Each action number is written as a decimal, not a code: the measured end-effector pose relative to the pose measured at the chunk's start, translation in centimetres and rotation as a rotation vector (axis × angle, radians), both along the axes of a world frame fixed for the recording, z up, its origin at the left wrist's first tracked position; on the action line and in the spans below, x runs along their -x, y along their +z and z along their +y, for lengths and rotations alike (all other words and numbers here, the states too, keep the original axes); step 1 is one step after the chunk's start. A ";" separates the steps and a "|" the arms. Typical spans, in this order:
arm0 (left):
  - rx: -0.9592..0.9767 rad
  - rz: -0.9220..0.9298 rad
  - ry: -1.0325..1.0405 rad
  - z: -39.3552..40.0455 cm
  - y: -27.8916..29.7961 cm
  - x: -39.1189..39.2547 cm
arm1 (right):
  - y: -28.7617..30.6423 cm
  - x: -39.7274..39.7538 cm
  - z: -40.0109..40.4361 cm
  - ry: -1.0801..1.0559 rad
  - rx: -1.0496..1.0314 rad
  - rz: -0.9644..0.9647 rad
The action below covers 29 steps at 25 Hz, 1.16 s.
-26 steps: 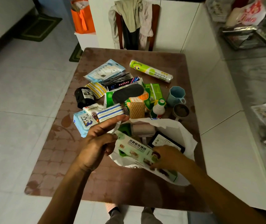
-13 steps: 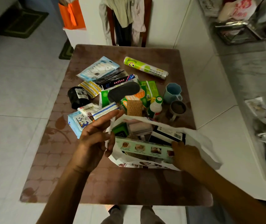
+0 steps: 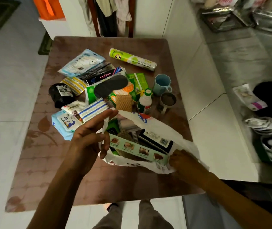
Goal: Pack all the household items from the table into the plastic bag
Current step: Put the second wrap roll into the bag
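A white plastic bag lies open on the brown table, near its front right. My left hand pinches the bag's twisted left handle and holds that side up. My right hand grips the right end of a long green box lying lengthwise inside the bag's mouth, with bag plastic bunched under the fingers. A black packet and a pale roll sit deeper in the bag. Several items remain on the table behind it.
Behind the bag: a blue wipes pack, a black roll, a green film roll, a blue cup, a grey mug, a small bottle, a waffle sponge. A white counter borders the table's right side.
My right hand has pushed the green box from a tilted pose over the rim down lengthwise into the bag, sliding to its right end. My left hand kept hold of the handle.
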State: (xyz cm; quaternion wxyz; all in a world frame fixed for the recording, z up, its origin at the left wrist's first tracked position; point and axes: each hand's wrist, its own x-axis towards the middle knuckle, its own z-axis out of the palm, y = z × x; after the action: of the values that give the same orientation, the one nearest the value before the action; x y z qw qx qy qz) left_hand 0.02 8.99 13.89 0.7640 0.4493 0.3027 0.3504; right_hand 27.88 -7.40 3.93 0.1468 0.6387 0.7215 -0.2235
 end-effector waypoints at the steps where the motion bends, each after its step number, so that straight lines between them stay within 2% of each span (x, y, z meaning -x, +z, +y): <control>1: -0.008 -0.021 -0.007 -0.2 0.2 -0.1 | 0.8 -0.3 0.4 -0.043 0.010 0.054; 5: -0.007 0.016 0.026 0.1 0.4 -0.8 | 3.7 -0.3 0.7 0.006 0.174 0.120; 8: -0.020 0.198 0.106 0.1 0.3 -1.7 | 5.2 1.2 1.6 0.002 0.355 0.113; 10: -0.048 0.312 0.144 0.3 0.3 -2.0 | 6.0 1.8 3.0 -0.102 0.317 0.172; 12: -0.084 0.332 0.148 0.7 0.7 -2.1 | 6.0 1.5 4.6 -0.199 0.229 0.170; 16: -0.088 0.235 0.152 1.8 1.8 -2.1 | 3.9 -0.2 6.9 -0.198 0.213 -0.305; 17: -0.096 0.213 0.153 2.2 1.8 -2.1 | 3.6 -0.6 7.3 -0.242 0.219 -0.383; 19: -0.111 0.160 0.147 3.0 1.7 -1.7 | 4.3 -0.9 8.2 -0.353 0.184 -0.417; 21: -0.110 0.150 0.116 4.0 1.5 -1.4 | 6.3 -0.7 9.5 -0.401 0.053 -0.340; 23: -0.112 0.244 0.055 5.5 1.4 -1.9 | 8.4 -0.8 11.7 -0.456 -0.188 -0.163; 25: -0.089 0.371 0.009 7.3 1.4 -3.3 | 10.3 -1.4 15.4 -0.525 -0.334 0.016; 29: -0.003 0.510 0.033 10.9 0.4 -6.7 | 9.8 -5.4 26.0 -0.559 -0.407 0.167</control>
State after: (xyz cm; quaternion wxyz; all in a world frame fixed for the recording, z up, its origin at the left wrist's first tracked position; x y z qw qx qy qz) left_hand 6.69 19.91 14.33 0.6565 0.5193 0.4924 0.2385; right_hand 33.32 18.62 13.74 -0.1099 0.8072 0.5579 -0.1584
